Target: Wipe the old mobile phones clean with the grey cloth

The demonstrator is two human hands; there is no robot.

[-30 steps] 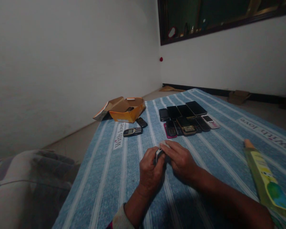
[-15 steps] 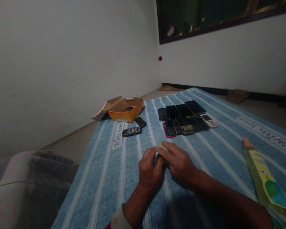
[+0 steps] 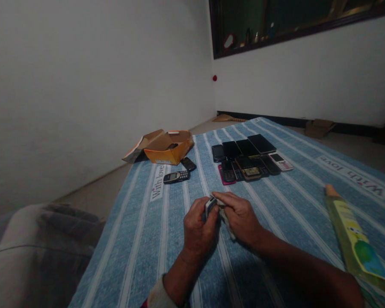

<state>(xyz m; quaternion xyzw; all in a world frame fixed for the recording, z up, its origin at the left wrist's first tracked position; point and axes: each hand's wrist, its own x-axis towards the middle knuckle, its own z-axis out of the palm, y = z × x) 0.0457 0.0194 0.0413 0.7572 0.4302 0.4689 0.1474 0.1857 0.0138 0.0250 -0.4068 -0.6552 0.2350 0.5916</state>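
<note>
My left hand (image 3: 199, 226) is closed around a small mobile phone (image 3: 211, 206), which stands on edge with its light rim and dark side toward me. Pinched in my right hand (image 3: 242, 216) is a pale cloth (image 3: 227, 224), partly hidden by the fingers; it touches the phone's right end. Beyond my hands lie a keypad phone (image 3: 176, 177) and a small dark phone (image 3: 188, 164). Several more phones are set out in two rows to the right, among them a gold-trimmed phone (image 3: 249, 167) and a white phone (image 3: 280, 161).
An open orange cardboard box (image 3: 167, 155) stands at the far left edge of the striped tablecloth (image 3: 141, 239), something dark inside it. A bottle of yellow-green liquid (image 3: 356, 239) is at the right, near my right forearm. Grey fabric (image 3: 38, 252) lies at lower left.
The phone has turned in my left hand so more of its edge shows. My right hand has shifted slightly right, and the cloth now hangs below its fingers.
</note>
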